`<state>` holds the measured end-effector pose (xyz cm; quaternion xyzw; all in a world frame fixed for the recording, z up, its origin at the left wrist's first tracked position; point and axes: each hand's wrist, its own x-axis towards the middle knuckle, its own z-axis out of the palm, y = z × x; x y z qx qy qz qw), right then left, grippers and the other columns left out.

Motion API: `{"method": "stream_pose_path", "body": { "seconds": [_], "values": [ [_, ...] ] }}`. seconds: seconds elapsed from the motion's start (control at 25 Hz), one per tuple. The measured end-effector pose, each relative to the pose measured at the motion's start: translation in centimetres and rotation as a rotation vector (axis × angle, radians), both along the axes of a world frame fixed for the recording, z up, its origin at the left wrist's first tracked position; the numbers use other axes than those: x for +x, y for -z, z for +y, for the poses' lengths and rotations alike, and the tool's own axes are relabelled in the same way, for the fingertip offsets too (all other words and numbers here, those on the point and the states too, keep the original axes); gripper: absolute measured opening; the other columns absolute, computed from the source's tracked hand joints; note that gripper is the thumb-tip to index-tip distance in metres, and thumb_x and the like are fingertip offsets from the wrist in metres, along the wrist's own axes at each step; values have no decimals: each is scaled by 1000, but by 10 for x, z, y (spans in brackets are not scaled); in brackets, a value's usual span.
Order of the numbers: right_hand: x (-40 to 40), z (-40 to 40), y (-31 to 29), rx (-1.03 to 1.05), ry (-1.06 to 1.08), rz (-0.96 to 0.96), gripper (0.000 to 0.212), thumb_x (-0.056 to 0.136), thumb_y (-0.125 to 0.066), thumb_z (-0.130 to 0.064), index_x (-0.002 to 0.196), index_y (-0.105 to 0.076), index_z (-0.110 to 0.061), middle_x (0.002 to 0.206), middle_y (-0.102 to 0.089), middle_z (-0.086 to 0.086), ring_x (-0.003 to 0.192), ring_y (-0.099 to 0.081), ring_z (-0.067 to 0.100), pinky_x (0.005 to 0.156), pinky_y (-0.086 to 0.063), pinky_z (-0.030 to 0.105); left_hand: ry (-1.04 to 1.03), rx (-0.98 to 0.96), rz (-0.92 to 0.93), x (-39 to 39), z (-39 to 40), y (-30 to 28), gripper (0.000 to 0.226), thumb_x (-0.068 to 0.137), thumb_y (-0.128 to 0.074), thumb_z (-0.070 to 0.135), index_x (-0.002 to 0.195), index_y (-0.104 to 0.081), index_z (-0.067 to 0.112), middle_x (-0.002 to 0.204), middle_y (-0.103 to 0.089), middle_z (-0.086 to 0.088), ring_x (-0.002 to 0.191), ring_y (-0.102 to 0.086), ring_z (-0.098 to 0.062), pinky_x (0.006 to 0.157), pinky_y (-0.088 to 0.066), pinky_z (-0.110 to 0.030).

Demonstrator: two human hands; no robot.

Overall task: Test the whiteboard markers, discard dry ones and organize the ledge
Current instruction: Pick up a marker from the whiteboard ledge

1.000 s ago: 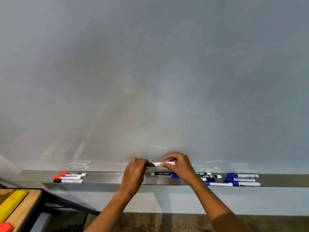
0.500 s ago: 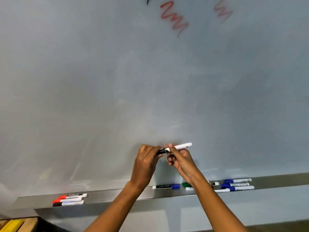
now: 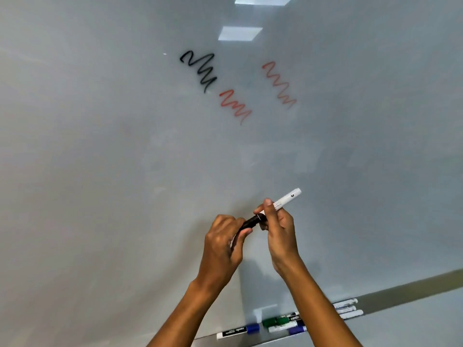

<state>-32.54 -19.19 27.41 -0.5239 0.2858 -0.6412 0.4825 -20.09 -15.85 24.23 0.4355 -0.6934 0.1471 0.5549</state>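
Both hands are up in front of the whiteboard (image 3: 125,171), and the marker (image 3: 283,201) runs between them, tilted — white barrel rising up and to the right, black cap (image 3: 251,221) down at the left end. My right hand (image 3: 280,234) has its grip closed around the white barrel, thumb and forefinger pinching just beside the cap's edge. My left hand (image 3: 223,249) is curled shut on the black cap, fingertips wrapped over it. The cap is seated on the barrel as far as I can see; a thin pale ring shows where the two meet.

Above my hands the board carries three squiggles: a black scribble (image 3: 199,71) on the left, a strong red scribble (image 3: 235,106) just below and right of it, and a fainter red scribble (image 3: 279,83) further right. Two bright ceiling-light reflections (image 3: 239,33) sit near the top edge.

Down low the ledge (image 3: 400,294) slants across the corner — a blue-capped marker (image 3: 238,330) lies on it between my forearms, a green marker (image 3: 278,320) just to its right with a couple more beside it, and past my right forearm a set of three white markers (image 3: 348,309) lies stacked close together.
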Motion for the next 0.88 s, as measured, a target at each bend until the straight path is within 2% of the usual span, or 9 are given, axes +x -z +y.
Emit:
{"method": "stream_pose_path", "body": {
  "seconds": [0.2, 0.32, 0.48, 0.64, 0.76, 0.88],
  "values": [
    [-3, -2, -12, 4, 90, -132, 34, 100, -46, -35, 72, -58, -19, 65, -56, -13, 69, -50, 6, 77, -42, 31, 58, 1, 34, -19, -1, -18, 20, 95, -61, 25, 99, -74, 11, 87, -68, 5, 84, -58, -9, 72, -44, -16],
    [-7, -4, -18, -6, 94, -125, 36, 94, -45, -45, 74, -55, -17, 64, -52, -12, 66, -49, 4, 77, -43, 29, 99, 40, 137, -28, -3, -20, 14, 92, -65, 23, 99, -75, 17, 86, -69, 11, 83, -60, -4, 69, -47, -19],
    [-10, -6, -18, 3, 89, -70, 41, 90, -44, -52, 75, -54, -15, 65, -49, -8, 67, -47, 8, 73, -42, 25, 162, 168, 301, -35, 0, -19, 12, 91, -65, 26, 96, -76, 24, 82, -69, 16, 79, -64, -11, 66, -50, -24],
    [-13, -7, -16, 27, 82, -22, 43, 90, -43, -53, 75, -53, -14, 68, -48, -2, 65, -46, 8, 68, -42, 20, 207, 305, 458, -44, 5, -16, 11, 93, -65, 30, 88, -75, 31, 70, -66, 11, 66, -60, -9, 57, -41, -18],
    [-14, -10, -11, 44, 97, 45, 40, 97, -43, -46, 75, -53, -14, 67, -47, -2, 62, -45, 7, 58, -42, 15, 270, 420, 544, -49, 9, -12, 32, 94, -62, 38, 69, -71, 19, 55, -52, -1, 53, -41, -8, 54, -31, -24],
    [-11, -11, -9, 88, 115, 73, 42, 101, -43, -44, 73, -50, -13, 61, -41, -4, 55, -39, 9, 47, -37, 17, 388, 563, 715, -53, 11, -13, 39, 95, -59, 34, 73, -71, 4, 58, -51, -6, 62, -44, -14, 64, -38, -25]
  ]
}}
